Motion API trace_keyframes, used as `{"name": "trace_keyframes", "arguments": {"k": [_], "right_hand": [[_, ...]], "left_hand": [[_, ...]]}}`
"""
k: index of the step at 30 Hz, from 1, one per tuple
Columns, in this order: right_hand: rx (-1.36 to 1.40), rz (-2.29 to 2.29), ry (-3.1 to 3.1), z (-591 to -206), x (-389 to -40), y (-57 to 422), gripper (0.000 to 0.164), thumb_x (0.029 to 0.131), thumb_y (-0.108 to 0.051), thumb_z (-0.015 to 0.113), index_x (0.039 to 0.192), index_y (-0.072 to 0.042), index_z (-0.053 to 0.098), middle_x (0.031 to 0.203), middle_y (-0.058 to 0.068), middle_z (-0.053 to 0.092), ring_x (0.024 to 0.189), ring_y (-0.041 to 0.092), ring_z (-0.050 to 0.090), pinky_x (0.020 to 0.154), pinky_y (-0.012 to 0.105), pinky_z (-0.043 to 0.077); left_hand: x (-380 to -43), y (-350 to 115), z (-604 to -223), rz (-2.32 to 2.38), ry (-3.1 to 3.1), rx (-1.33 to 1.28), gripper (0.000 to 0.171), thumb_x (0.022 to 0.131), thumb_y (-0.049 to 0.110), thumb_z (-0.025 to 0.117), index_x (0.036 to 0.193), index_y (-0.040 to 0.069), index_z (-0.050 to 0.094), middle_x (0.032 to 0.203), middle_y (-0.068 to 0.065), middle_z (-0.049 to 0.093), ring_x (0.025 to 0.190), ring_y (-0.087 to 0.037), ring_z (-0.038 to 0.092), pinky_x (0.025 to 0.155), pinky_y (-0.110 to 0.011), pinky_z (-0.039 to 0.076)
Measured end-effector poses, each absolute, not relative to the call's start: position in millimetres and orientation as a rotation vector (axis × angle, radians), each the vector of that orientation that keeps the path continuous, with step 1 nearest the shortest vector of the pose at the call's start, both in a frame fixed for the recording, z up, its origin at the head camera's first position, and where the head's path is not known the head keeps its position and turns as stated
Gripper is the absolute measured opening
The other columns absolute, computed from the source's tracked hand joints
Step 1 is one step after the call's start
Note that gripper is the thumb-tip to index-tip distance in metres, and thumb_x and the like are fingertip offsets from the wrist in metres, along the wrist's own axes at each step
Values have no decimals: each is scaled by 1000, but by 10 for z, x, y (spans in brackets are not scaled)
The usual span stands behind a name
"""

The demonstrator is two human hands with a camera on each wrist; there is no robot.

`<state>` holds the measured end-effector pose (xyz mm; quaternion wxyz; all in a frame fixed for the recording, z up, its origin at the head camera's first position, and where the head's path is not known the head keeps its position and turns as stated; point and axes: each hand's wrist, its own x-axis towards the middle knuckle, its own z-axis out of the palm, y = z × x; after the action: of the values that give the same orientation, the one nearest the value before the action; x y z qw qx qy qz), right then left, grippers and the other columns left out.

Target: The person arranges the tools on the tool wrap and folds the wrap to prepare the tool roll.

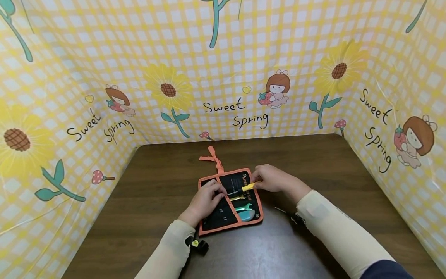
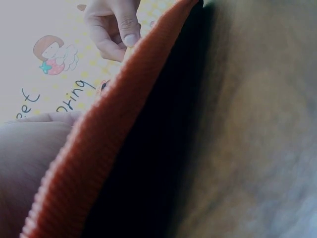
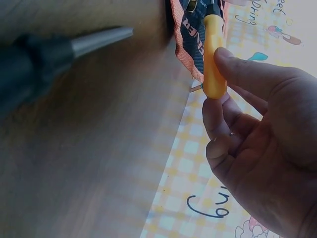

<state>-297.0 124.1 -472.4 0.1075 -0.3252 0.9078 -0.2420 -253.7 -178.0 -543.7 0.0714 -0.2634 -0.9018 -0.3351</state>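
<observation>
A black tool roll (image 1: pixel 217 215) with orange edging lies unfolded on the table. At its middle orange band, my left hand (image 1: pixel 205 199) pinches the pocket edge between thumb and fingers. My right hand (image 1: pixel 273 179) holds a screwdriver (image 1: pixel 248 187) by the end of its yellow handle. The screwdriver's dark shaft side points left, toward the left fingers and the pocket opening. In the right wrist view, thumb and fingertips grip the yellow handle (image 3: pixel 215 59). Below it, a yellow wrench (image 1: pixel 238 198), a green wrench (image 1: pixel 245 207) and a teal rounded piece (image 1: pixel 246 215) stick out of the pockets.
Another screwdriver, its thin metal shaft (image 1: pixel 280 210) showing, lies on the brown table (image 1: pixel 160 186) by the right forearm. An orange tie strap (image 1: pixel 216 159) extends from the roll's far edge. Yellow checked cloth (image 1: pixel 223 77) encloses the table at the back and sides.
</observation>
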Motion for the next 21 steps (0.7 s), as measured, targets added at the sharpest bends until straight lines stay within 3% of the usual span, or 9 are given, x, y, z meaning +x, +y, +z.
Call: {"name": "trace_keyframes", "arguments": {"k": [21], "right_hand": [[-1048, -646, 2649, -4734, -2955, 972, 8, 95, -10, 78, 99, -17, 80, 94, -4, 62, 84, 14, 57, 76, 34, 51]], "left_hand": [[-2531, -1768, -5422, -1016, -2729, -778, 16, 101, 16, 72, 98, 32, 71, 103, 18, 57, 84, -6, 55, 74, -30, 51]]}}
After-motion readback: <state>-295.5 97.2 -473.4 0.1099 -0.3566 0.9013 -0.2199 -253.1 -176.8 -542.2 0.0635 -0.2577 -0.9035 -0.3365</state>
